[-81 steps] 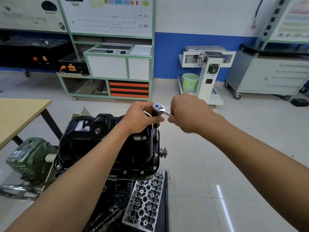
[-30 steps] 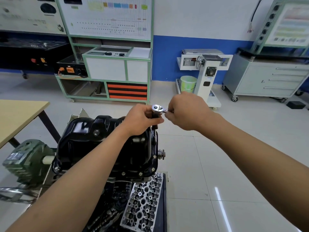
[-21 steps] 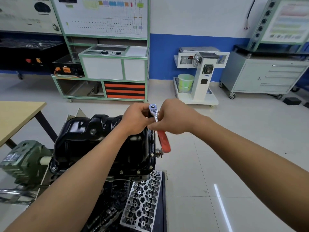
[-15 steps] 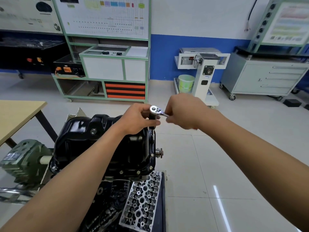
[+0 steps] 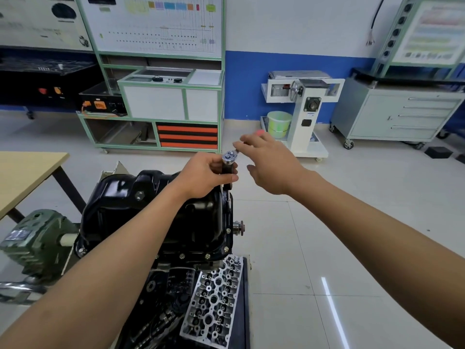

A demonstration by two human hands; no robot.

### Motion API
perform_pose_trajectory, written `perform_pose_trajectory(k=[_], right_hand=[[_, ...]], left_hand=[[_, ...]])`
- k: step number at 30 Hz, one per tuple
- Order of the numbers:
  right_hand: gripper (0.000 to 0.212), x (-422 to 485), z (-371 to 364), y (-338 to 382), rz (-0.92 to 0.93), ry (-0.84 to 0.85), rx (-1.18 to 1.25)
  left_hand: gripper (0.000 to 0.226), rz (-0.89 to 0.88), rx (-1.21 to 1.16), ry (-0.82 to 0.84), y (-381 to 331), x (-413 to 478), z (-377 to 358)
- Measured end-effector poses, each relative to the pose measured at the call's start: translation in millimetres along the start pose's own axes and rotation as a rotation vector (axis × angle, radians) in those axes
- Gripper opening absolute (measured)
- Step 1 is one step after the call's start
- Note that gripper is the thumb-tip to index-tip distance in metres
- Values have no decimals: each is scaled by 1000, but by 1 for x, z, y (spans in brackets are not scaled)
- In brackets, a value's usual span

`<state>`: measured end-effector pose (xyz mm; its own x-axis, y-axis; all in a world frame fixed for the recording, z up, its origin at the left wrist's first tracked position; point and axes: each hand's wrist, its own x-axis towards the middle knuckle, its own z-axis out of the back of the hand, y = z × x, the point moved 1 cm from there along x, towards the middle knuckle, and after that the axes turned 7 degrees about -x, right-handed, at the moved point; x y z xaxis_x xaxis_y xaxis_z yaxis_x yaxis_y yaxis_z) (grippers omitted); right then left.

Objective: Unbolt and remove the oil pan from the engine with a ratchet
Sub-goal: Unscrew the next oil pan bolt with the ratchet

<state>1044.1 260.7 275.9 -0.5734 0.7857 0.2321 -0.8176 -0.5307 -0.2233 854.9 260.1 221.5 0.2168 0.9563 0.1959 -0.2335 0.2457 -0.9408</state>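
The black oil pan sits on top of the upturned engine, with bolts along its front flange. A ratchet stands on a dark extension over the pan's right rim, its chrome head uppermost. My left hand is closed around the extension just under the head. My right hand reaches past the head, fingers laid loosely over the handle and thumb apart. Only the red handle tip shows beyond the fingers.
A bare cylinder head leans against the engine below the pan. A green gearbox is at the left, beside a wooden table. A white engine stand, a grey drawer cabinet and a green-framed trainer bench line the far wall.
The handle has swung from pointing right to pointing away from me, its red tip now showing past my right fingers, which have loosened. My left hand has stayed on the extension.
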Motion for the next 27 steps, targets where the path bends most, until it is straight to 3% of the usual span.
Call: perform_pose_trajectory(k=[3, 7, 11, 16, 19, 22, 27], right_hand=[[24, -6, 17, 6, -154, -54, -52], [40, -17, 31, 22, -130, 145, 176], [50, -26, 33, 38, -100, 161, 337], [30, -16, 36, 13, -141, 304, 265], [15, -13, 34, 2, -207, 181, 91], [34, -6, 24, -4, -238, 33, -60], [78, -1, 3, -3, -74, 118, 222]], left_hand=[[22, -6, -21, -59, 1, 0, -5], [22, -52, 7, -126, 2, 0, -13], [21, -57, 19, -163, 3, 0, -13], [21, -60, 24, -82, 2, -1, -9], [24, -23, 4, -10, 5, -1, -3], [32, -13, -33, 53, 2, -1, 2], [34, -16, -31, 75, -3, -1, 6]])
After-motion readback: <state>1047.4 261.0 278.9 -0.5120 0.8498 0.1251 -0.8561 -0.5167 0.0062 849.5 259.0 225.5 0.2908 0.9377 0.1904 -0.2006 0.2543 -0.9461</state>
